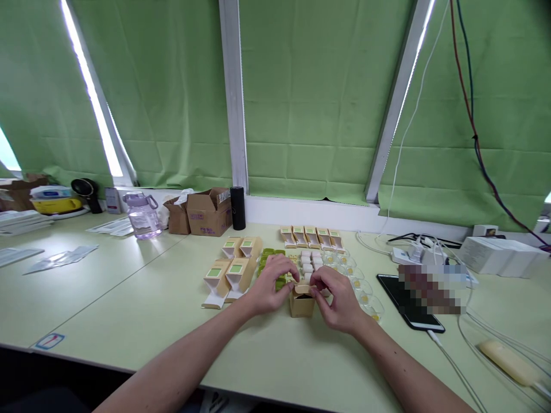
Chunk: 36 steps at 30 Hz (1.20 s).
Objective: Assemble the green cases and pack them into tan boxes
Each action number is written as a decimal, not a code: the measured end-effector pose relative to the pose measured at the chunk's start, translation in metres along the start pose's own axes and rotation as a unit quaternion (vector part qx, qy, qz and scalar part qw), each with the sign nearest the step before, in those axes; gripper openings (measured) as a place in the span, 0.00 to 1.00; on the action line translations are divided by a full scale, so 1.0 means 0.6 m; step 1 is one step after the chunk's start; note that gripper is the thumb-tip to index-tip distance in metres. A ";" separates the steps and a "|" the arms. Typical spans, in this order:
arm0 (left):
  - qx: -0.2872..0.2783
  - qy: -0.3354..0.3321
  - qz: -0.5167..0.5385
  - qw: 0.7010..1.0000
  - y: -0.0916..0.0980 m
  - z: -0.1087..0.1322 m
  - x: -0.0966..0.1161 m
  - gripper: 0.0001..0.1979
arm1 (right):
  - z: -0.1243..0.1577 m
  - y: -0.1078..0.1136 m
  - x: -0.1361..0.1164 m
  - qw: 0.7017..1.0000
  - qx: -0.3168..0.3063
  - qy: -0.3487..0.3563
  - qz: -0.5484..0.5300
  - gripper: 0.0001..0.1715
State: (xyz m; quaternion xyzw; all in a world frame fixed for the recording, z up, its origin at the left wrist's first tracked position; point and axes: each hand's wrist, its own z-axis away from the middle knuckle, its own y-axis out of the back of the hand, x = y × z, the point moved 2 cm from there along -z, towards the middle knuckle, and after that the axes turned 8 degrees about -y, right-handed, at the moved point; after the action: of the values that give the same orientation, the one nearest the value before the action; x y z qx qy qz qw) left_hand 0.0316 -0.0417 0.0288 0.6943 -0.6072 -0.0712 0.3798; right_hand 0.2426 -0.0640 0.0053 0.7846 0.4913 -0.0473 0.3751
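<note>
A small tan cardboard box (302, 304) stands upright on the pale green table (129, 304) in front of me. My left hand (272, 284) pinches its top flap from the left, fingers curled. My right hand (338, 298) pinches the flap from the right, fingers closed on it. Behind the hands lie small green pieces (271, 253), white pieces (310, 258) and clear round cups (359, 285). To the left lie flat-folded tan cartons with green labels (228, 275). A row of finished small boxes (312, 236) stands further back.
A black phone (408, 301) on a cable lies to the right, with a power strip (415, 252) and white boxes (499, 255) beyond. Brown cartons (209, 212), a black cylinder (237, 207) and a purple water bottle (142, 215) stand at the back left. Green blinds cover the windows.
</note>
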 end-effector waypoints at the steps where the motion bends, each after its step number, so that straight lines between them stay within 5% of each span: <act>1: -0.006 -0.011 -0.012 1.000 0.001 -0.001 0.003 0.06 | 0.000 0.000 0.000 1.000 0.001 0.004 0.001 0.08; 15: -0.033 -0.125 -0.076 0.989 0.000 0.001 0.007 0.02 | -0.002 0.002 -0.004 0.999 -0.009 0.037 0.011 0.10; 36: -0.063 -0.121 -0.084 0.987 -0.005 0.006 0.010 0.03 | 0.000 0.001 -0.004 0.998 -0.018 0.053 0.008 0.10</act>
State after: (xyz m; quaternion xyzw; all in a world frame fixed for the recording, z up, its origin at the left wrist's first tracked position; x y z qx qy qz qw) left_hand 0.0336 -0.0487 0.0267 0.7038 -0.5828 -0.2239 0.3390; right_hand 0.2419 -0.0655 0.0068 0.7829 0.5053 0.0058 0.3629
